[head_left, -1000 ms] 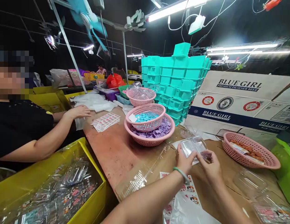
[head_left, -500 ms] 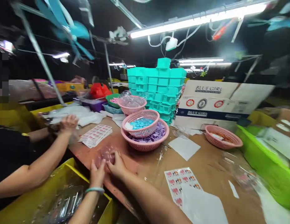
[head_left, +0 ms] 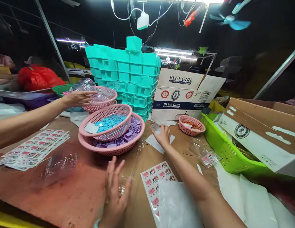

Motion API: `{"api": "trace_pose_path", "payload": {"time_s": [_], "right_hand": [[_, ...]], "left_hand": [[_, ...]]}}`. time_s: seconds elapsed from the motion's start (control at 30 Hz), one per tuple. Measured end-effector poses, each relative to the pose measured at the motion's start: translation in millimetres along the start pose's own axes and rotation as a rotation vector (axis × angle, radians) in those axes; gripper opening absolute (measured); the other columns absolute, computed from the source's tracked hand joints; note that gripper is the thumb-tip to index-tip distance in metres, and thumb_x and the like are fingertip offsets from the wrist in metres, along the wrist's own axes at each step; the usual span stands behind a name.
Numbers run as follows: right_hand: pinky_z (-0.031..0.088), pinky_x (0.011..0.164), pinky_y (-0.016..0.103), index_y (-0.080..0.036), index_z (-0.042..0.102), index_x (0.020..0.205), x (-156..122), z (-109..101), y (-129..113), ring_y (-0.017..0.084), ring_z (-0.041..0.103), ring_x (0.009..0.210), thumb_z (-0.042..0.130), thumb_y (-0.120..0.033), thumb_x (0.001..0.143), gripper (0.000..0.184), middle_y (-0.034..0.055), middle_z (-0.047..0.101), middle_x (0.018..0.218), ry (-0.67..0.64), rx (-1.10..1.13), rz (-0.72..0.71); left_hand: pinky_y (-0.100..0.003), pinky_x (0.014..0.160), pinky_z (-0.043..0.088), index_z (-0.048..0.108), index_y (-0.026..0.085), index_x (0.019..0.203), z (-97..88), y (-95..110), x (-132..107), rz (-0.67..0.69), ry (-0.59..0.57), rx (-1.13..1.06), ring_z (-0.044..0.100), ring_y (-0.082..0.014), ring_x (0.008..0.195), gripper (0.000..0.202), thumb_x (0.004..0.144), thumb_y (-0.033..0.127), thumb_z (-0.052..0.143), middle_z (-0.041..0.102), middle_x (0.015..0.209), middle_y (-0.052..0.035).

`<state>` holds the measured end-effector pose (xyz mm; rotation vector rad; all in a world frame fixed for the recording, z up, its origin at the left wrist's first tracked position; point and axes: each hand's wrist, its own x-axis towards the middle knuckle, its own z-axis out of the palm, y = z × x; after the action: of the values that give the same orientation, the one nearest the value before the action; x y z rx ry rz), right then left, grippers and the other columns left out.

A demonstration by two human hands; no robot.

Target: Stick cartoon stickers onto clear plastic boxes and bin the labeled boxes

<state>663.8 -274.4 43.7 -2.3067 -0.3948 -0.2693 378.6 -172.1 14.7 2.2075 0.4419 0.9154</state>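
My left hand (head_left: 116, 190) is held low in front of the pink baskets, fingers spread, with nothing in it. Farther forward, my right hand (head_left: 163, 137) reaches over a white paper sheet (head_left: 153, 142), its bent fingers at the edge of a small clear plastic box (head_left: 155, 124); the grip is partly hidden. A pink basket of blue pieces (head_left: 111, 122) rests tilted on a wider pink basket (head_left: 136, 144) of purple pieces. Another clear plastic box (head_left: 59, 166), blurred, lies on the reddish tabletop to the left.
A co-worker's hand (head_left: 82, 97) reaches to a pink basket (head_left: 103, 106) of clear plastic. Sticker sheets (head_left: 38, 147) lie left, another (head_left: 153, 183) in front. Stacked turquoise bins (head_left: 125, 69), a carton (head_left: 176, 91) and a small pink basket (head_left: 191, 129) stand behind; a green basket (head_left: 229, 152) stands right.
My hands have parted and let go of the clear plastic box at the left. My right hand has moved forward and right to another one. The view has turned right.
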Motion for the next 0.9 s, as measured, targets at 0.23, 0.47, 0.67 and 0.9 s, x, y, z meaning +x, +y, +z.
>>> {"api": "trace_pose_path", "payload": {"time_s": [0.23, 0.47, 0.67, 0.9], "right_hand": [[0.036, 0.095, 0.059, -0.019, 0.053, 0.129, 100.2, 30.9, 7.1, 0.041, 0.029, 0.133, 0.068, -0.046, 0.071, 0.066, 0.0186, 0.015, 0.156, -0.093, -0.181, 0.304], [0.038, 0.099, 0.039, -0.011, 0.061, 0.112, 51.4, -24.9, 27.8, 0.024, 0.048, 0.117, 0.052, -0.021, 0.079, 0.035, 0.0174, 0.039, 0.138, -0.123, -0.131, 0.091], [0.033, 0.111, 0.04, -0.026, 0.063, 0.107, -95.3, -35.2, -19.6, 0.025, 0.041, 0.13, 0.059, -0.014, 0.066, 0.043, 0.0083, 0.04, 0.143, -0.417, 0.029, -0.446], [0.044, 0.099, 0.045, -0.024, 0.056, 0.127, -198.3, 54.2, -155.9, 0.028, 0.043, 0.128, 0.065, -0.019, 0.074, 0.054, 0.0058, 0.031, 0.154, -0.664, 0.051, -0.584]], "left_hand": [[-0.052, 0.117, 0.023, 0.057, 0.029, 0.129, 69.6, 25.4, 6.3, -0.169, -0.468, -0.34, 0.029, -0.0277, 0.143, 0.041, 0.09, 0.042, 0.052, 0.035, 0.153, -0.0068], [-0.046, 0.117, 0.027, 0.042, 0.019, 0.14, 85.7, 32.8, 18.0, -0.297, -0.477, -0.498, 0.03, -0.0261, 0.143, 0.058, 0.09, 0.047, 0.051, 0.033, 0.153, -0.0149], [-0.053, 0.118, 0.023, -0.006, 0.036, 0.152, 5.5, 17.6, -40.0, -0.071, -0.146, -0.011, 0.008, -0.0323, 0.148, 0.113, 0.073, 0.045, 0.074, 0.001, 0.162, -0.0097], [-0.055, 0.107, 0.039, 0.008, 0.009, 0.15, -92.6, -83.4, -50.3, -0.231, 0.035, 0.344, 0.038, -0.04, 0.135, 0.096, 0.08, 0.045, 0.063, 0.034, 0.147, -0.0262]]}}
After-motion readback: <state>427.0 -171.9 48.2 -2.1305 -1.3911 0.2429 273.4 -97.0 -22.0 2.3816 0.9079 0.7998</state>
